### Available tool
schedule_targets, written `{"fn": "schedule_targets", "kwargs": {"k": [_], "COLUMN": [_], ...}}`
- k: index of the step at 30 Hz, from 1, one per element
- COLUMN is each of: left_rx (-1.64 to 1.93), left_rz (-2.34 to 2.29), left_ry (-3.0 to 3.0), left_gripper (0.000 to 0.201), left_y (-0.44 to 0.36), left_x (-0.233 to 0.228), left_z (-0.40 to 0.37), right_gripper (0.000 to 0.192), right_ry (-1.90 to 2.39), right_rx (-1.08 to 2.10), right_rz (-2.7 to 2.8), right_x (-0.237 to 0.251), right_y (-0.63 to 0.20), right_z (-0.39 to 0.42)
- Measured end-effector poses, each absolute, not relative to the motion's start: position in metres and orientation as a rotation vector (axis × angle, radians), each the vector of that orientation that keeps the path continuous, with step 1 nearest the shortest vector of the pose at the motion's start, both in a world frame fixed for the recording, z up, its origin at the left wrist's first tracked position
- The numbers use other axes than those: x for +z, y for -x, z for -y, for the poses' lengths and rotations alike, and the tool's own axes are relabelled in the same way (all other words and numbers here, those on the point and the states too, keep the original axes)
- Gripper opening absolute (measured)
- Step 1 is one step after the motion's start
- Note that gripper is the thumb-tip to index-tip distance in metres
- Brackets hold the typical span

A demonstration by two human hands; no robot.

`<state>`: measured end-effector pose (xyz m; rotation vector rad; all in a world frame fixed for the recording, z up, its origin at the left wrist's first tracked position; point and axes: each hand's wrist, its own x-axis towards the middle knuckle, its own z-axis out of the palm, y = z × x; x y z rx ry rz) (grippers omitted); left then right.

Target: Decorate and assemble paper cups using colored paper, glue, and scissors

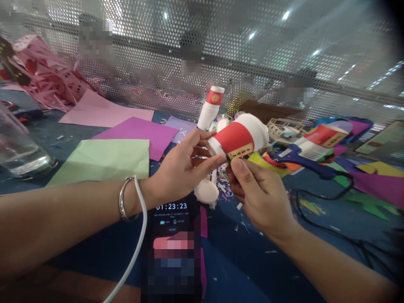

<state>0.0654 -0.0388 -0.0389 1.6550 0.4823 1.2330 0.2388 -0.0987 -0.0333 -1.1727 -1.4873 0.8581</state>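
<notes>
My left hand point(186, 168) grips a white paper cup point(235, 136) with a red band and a gold label, tipped on its side in the air. Its thumb presses near the narrow end, and the fingers are partly hidden behind the cup. Close by on the right, my right hand point(257, 193) pinches a thin dark tool point(227, 158) whose tip is against the cup near the label; its exact kind is too small to tell. Below the cup lies a white oval piece point(206, 191) among paper scraps.
A stack of red-and-white cups point(211, 107) stands behind. A blue glue gun point(303, 160) with a black cord lies right, beside another cup point(323, 141). Coloured sheets point(107, 158) and a glass of water point(23, 151) are left. A phone point(172, 225) shows a timer in front.
</notes>
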Motion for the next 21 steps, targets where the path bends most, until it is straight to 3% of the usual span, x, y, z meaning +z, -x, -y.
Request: {"fn": "schedule_targets", "kwargs": {"k": [11,18,21], "left_rx": [1.348,1.148,1.076], "left_rz": [-0.489,-0.552,-0.56], "left_ry": [-1.784,-1.665,-1.636], "left_gripper": [0.044,0.065,0.06], "left_y": [-0.061,-0.059,-0.059], "left_x": [-0.032,-0.028,-0.025], "left_z": [0.041,0.039,0.037], "right_gripper": [0.044,0.048,0.046], "right_ry": [1.178,1.174,1.146], "right_rx": [0.797,0.691,0.697], "right_rz": [1.501,1.561,1.548], "right_x": [-0.03,-0.03,-0.032], "right_y": [-0.237,-0.239,-0.241], "right_z": [0.098,0.095,0.093]}}
